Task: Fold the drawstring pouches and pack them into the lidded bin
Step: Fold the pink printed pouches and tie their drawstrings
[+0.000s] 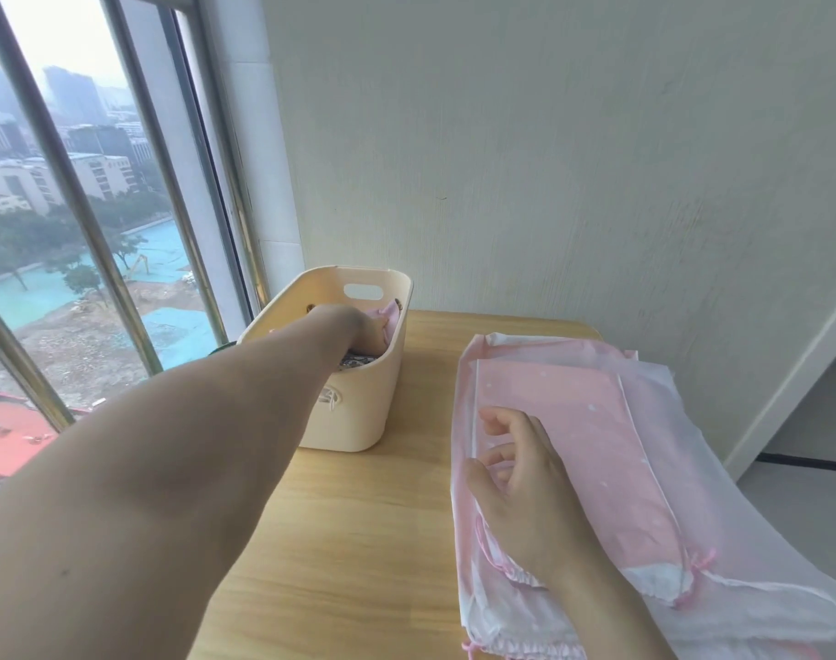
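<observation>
- Your left forearm [159, 469] lies nearest the camera and stretches from the near left corner toward the far middle of the table.
- Your left hand [358, 331] reaches down into the cream bin [354, 412]; its fingers are hidden by a folded pink pouch [388, 321] and the bin wall, so you cannot tell whether it grips the pouch or has let go.
- The bin stands on the wooden table [358, 540] at its far left, just beside the window [73, 207]. No lid is on it.
- A darker patterned piece [356, 360] shows inside the bin under your wrist.
- Your right hand [520, 488] lies relaxed, fingers loosely bent, on the left edge of the stack of pink pouches [596, 445], holding nothing.
- That stack lies flat on the right side of the table, drawstring ends toward you, well apart from the bin.
</observation>
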A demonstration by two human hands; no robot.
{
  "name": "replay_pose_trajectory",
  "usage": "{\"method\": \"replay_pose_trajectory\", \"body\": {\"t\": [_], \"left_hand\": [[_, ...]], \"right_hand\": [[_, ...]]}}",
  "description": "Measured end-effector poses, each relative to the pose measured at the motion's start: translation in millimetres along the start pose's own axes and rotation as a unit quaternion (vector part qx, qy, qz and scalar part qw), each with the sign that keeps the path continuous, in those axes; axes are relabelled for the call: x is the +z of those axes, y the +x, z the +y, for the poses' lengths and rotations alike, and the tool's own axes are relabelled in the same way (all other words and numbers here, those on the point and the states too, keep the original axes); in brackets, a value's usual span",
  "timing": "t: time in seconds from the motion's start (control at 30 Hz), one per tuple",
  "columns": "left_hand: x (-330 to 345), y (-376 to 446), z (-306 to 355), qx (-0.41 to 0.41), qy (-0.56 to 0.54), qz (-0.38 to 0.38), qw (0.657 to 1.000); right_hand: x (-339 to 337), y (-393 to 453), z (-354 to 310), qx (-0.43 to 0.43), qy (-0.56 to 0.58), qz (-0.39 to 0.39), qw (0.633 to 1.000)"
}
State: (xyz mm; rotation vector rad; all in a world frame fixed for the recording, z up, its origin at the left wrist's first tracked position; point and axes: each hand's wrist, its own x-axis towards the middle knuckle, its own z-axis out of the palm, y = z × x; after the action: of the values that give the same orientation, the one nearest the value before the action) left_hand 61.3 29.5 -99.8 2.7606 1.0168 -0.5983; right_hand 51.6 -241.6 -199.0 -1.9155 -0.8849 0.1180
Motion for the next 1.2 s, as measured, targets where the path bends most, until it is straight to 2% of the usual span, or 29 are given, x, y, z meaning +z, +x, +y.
{"method": "replay_pose_trajectory", "body": {"t": [0.17, 0.23, 0.3, 0.33, 0.4, 0.47, 0.57, 0.67, 0.73, 0.83, 0.93, 1.03, 1.2], "left_hand": [[0.6, -6.9, 4.0, -0.029, -0.004, -0.009, 1.0], [-0.2, -12.0, 1.9, -0.035, -0.051, -0.007, 0.998], [-4.9, -12.4, 1.5, -0.004, -0.041, 0.025, 0.999], [-6.3, -17.4, 0.7, 0.016, 0.013, 0.053, 0.998], [-19.0, -22.7, -2.2, -0.006, -0.138, 0.076, 0.987], [-27.6, -25.6, -5.7, 0.029, -0.129, 0.152, 0.98], [-34.0, -37.2, -1.4, 0.078, -0.165, 0.272, 0.945], [-33.9, -69.9, 18.8, 0.135, -0.226, 0.398, 0.879], [-18.4, -101.8, 38.6, 0.18, -0.281, 0.437, 0.836], [32.1, -137.8, 66.7, 0.271, -0.3, 0.39, 0.827], [89.1, -152.6, 86.4, 0.339, -0.252, 0.283, 0.861], [129.3, -156.7, 96.1, 0.349, -0.214, 0.203, 0.889], [159.7, -152.5, 88.2, 0.349, -0.132, 0.136, 0.918]], "right_hand": [[2.7, -0.1, 0.4, -0.002, -0.006, -0.022, 1.0], [2.9, -2.3, -1.1, -0.003, -0.007, -0.034, 0.999], [1.1, -2.9, -1.1, -0.004, -0.007, -0.042, 0.999], [-0.8, -3.6, -1.0, -0.003, -0.007, -0.044, 0.999], [-5.0, -3.0, -0.7, -0.001, -0.006, -0.04, 0.999], [-11.2, -3.4, -1.5, 0.002, -0.009, -0.029, 1.0], [-21.8, -5.1, -1.9, 0.011, -0.014, -0.019, 1.0], [-32.3, -8.1, 1.5, 0.013, -0.024, -0.01, 1.0], [-40.5, -12.5, 3.2, 0.014, -0.032, -0.005, 0.999], [-53.3, -18.6, 8.9, 0.016, -0.051, 0.014, 0.998], [-65.0, -27.3, 13.8, 0.031, -0.069, 0.028, 0.997], [-76.5, -36.3, 14.1, 0.066, -0.094, 0.009, 0.993], [-87.4, -46.7, 16.2, 0.106, -0.127, -0.048, 0.985]]}}
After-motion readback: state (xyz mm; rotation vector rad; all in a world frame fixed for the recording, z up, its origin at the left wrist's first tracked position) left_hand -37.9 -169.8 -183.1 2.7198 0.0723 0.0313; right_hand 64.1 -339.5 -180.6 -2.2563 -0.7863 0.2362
